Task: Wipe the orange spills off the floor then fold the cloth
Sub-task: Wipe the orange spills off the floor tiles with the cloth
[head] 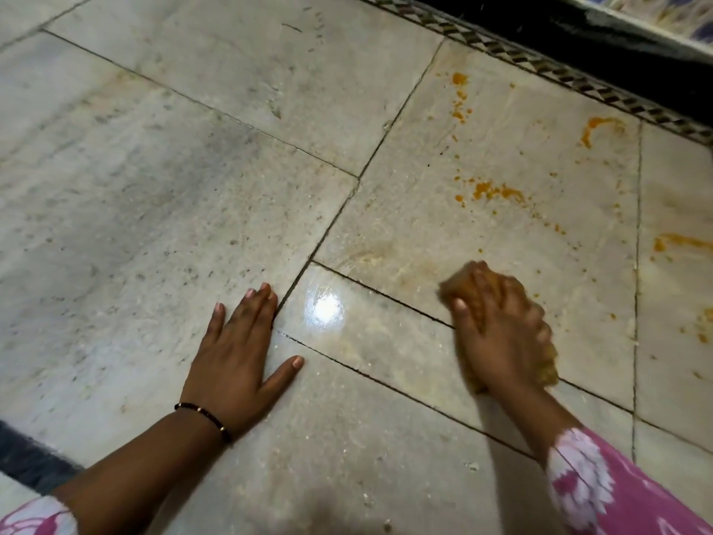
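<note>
We are looking down from head height at a pale marble floor (193, 167) with dark grout lines, and both of our arms reach into view from the bottom edge.

Our left hand (235, 349) lies flat on the floor, fingers straight and slightly apart, thumb out to the side. It holds nothing. We judge it is there as a prop, taking our weight as we lean forward. A thin dark beaded bracelet (204, 418) circles that wrist.

Our right hand (501, 330) is curled over a bunched, orange-stained cloth (461, 287), fingers clamped on it and pressing it to the floor. The hand and cloth are blurred, which suggests a scrubbing stroke. Bunching the cloth likely gives a firmer pad to press with. A pink and white patterned sleeve (602, 492) covers that forearm.

The tile near the cloth looks wet and faintly yellow, with a bright glare spot (326, 307) between the two hands. Farther away, towards a patterned border (540, 65) and a dark strip along the wall, orange spills (497, 191) remain: a speckled patch, a trail of drops above it, a curved smear at the upper right, and more streaks at the right edge. All lie beyond the cloth, well apart from it.

By our reckoning the wiping is partly done, and folding has not begun.
</note>
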{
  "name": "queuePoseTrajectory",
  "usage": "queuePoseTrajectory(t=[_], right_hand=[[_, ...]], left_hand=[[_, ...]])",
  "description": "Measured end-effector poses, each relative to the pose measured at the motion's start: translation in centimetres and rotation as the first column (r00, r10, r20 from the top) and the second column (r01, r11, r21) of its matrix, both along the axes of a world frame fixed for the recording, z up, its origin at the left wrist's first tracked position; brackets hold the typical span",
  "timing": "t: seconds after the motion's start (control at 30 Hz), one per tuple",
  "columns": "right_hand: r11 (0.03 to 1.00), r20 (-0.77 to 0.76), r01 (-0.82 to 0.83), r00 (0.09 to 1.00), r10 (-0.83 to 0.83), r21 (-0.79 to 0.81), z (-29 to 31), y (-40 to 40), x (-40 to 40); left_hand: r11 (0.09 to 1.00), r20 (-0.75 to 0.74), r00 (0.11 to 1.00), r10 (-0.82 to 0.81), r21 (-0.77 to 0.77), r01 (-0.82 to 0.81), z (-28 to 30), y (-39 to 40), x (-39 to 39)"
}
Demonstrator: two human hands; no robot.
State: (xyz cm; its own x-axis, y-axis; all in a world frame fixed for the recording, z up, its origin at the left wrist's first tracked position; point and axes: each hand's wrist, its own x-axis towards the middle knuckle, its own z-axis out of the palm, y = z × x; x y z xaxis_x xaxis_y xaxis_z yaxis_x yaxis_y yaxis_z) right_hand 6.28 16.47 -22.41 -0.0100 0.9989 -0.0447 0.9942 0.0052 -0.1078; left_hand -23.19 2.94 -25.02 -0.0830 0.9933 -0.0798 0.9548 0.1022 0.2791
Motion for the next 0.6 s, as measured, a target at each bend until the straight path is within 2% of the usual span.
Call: queuePoseTrajectory(t=[0.1,0.17,0.23,0.3,0.37,0.4,0.47,0.6], right_hand=[[0.974,0.075,0.224,0.972,-0.221,-0.029,0.1,-6.4,3.3],[0.951,0.12,0.299,0.95,-0.289,-0.081,0.3,-9.5,1.2],[0.975,0.146,0.175,0.977,-0.155,-0.137,0.0,-10.2,-2.5],[0.993,0.067,-0.077,0.994,0.084,-0.091,-0.4,-8.8,-6.3],[0.965,-0.011,-0.255,0.967,0.255,-0.062,-0.5,-5.8,-9.2],[0.955,-0.026,-0.291,0.957,0.29,-0.059,-0.5,-3.9,-9.8],[0.959,-0.032,-0.274,0.962,0.272,-0.077,-0.5,0.0,-9.6],[0.998,-0.024,-0.061,0.998,0.06,-0.027,-0.3,2.3,-3.4]], left_hand=[[1.0,-0.008,1.0,0.0,0.003,0.0,-0.1,-0.1,0.2],[0.999,0.016,1.0,0.011,0.036,-0.012,0.0,0.0,0.5],[0.995,0.076,0.997,-0.019,0.095,0.012,0.6,0.2,1.4],[0.98,0.101,0.986,-0.13,0.166,0.113,1.2,0.6,2.8],[0.954,0.053,0.97,-0.238,0.198,0.223,1.3,0.9,4.0],[0.95,0.022,0.964,-0.265,0.179,0.257,1.2,1.1,4.3],[0.96,-0.031,0.965,-0.261,0.098,0.263,0.7,1.6,4.1],[0.968,-0.085,0.965,-0.249,-0.011,0.249,-0.1,1.5,3.7]])
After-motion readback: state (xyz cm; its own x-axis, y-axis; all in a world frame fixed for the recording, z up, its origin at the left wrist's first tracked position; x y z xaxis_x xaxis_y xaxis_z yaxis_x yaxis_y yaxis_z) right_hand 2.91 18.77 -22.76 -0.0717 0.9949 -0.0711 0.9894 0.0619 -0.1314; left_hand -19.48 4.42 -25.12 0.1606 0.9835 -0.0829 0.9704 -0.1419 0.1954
